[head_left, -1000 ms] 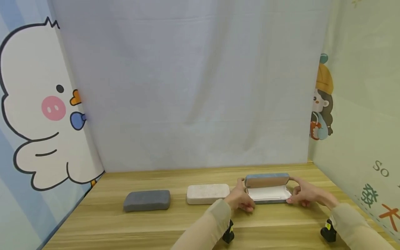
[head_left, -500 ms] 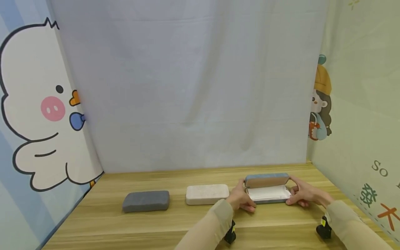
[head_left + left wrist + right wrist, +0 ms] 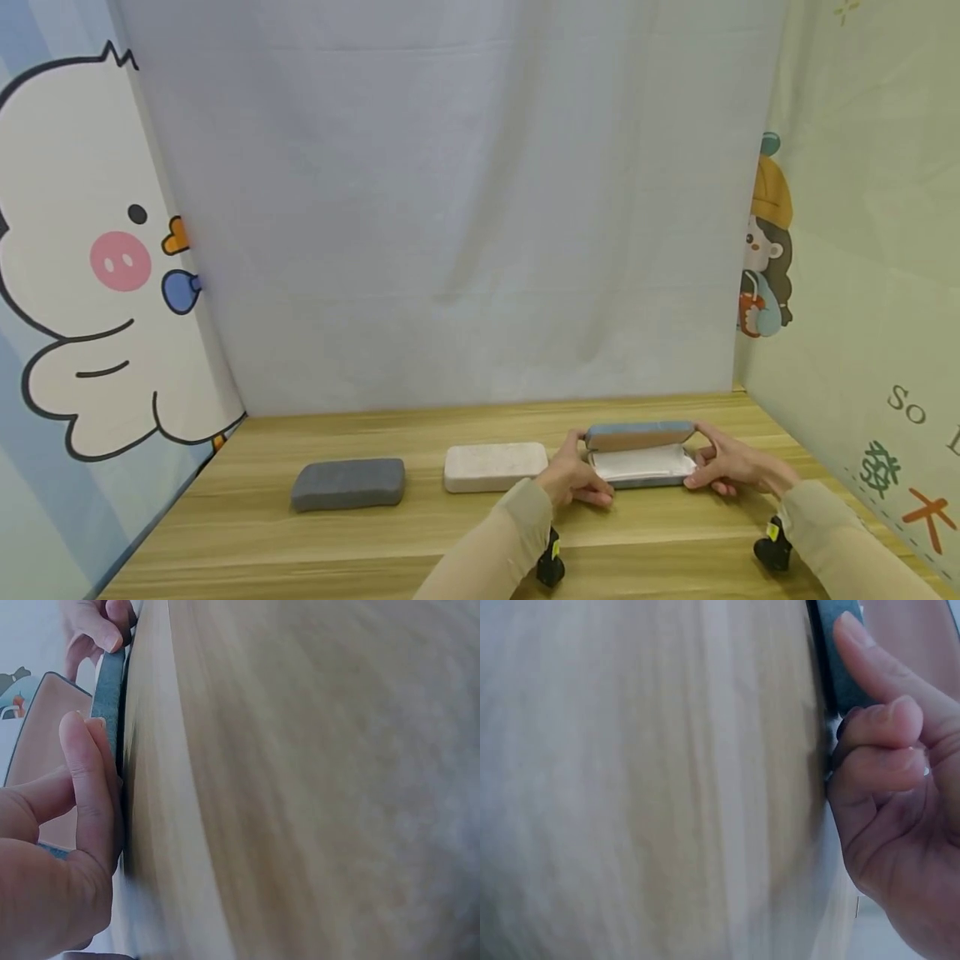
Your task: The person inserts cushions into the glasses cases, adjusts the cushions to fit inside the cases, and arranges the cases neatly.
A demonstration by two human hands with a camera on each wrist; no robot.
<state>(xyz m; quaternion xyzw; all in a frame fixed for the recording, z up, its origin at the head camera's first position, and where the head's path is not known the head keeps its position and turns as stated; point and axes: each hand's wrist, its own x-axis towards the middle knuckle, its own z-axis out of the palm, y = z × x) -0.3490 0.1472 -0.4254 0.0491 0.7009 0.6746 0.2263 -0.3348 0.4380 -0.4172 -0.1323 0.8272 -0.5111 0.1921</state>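
Observation:
A blue glasses case [image 3: 640, 432] rests on the wooden table, its hinged lid raised at the back and tan lining showing. White wrapping [image 3: 645, 463] lies inside the case. At the left end, my left hand [image 3: 577, 477] grips the case, one finger up at the lid's corner and others along the front. My right hand [image 3: 731, 461] holds the opposite end, index finger on the lid's corner and thumb at the base's front corner. In the left wrist view, the tan lid lining [image 3: 52, 727] shows behind the fingers. The right wrist view has the thumb [image 3: 855, 634] against the blue-green base.
Left of my left hand lies a closed cream glasses case [image 3: 495, 467]. Farther left is a closed dark grey case [image 3: 348, 483]. A pale cloth [image 3: 465, 208] hangs behind the table [image 3: 337, 550], with cartoon-printed panels on both sides.
The blue case's lid has tilted slightly down and forward, both hands staying at its ends. The whole head view has shifted a little; the other cases have not moved.

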